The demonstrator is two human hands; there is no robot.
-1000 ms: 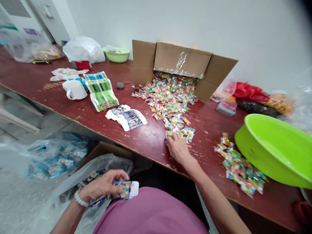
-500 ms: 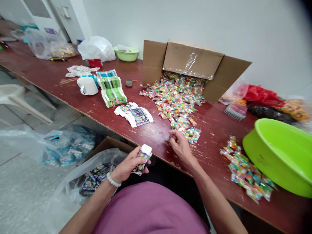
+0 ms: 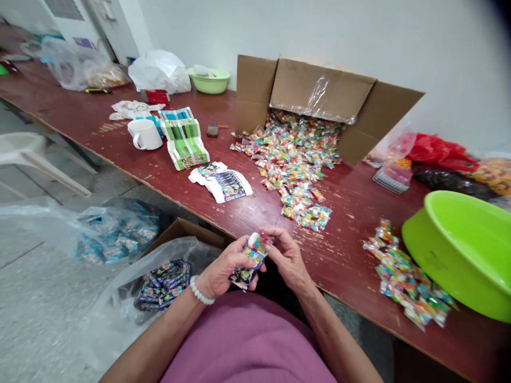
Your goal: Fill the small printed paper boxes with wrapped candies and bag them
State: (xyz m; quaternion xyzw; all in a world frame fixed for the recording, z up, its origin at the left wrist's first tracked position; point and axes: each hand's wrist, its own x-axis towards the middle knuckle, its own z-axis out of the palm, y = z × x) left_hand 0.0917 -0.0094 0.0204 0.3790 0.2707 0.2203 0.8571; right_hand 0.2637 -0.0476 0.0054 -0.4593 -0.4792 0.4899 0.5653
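Observation:
My left hand (image 3: 229, 266) is closed around a small dark printed candy box (image 3: 247, 266), its white top flap up. At the box's upper end, my right hand (image 3: 285, 255) pinches a small wrapped candy packet (image 3: 262, 239) with colourful pieces. The packet touches or partly enters the opening; how deep I cannot tell. Beyond my hands, a heap of candy packets (image 3: 295, 165) spills from a cardboard box (image 3: 319, 90) tipped on its side. Flat printed carton blanks (image 3: 229, 186) lie left of the heap, with a green stack of blanks (image 3: 186, 141) behind.
A lime-green basin (image 3: 459, 255) stands at the right beside a smaller candy pile (image 3: 407, 282). A white mug (image 3: 144, 134) sits on the left. Below the table edge are a plastic-lined carton of filled dark boxes (image 3: 165, 282) and a bag of blue boxes (image 3: 120, 234).
My right hand has moved from the near end of the candy heap to the box, bringing a packet. My left hand has shifted slightly right with the box.

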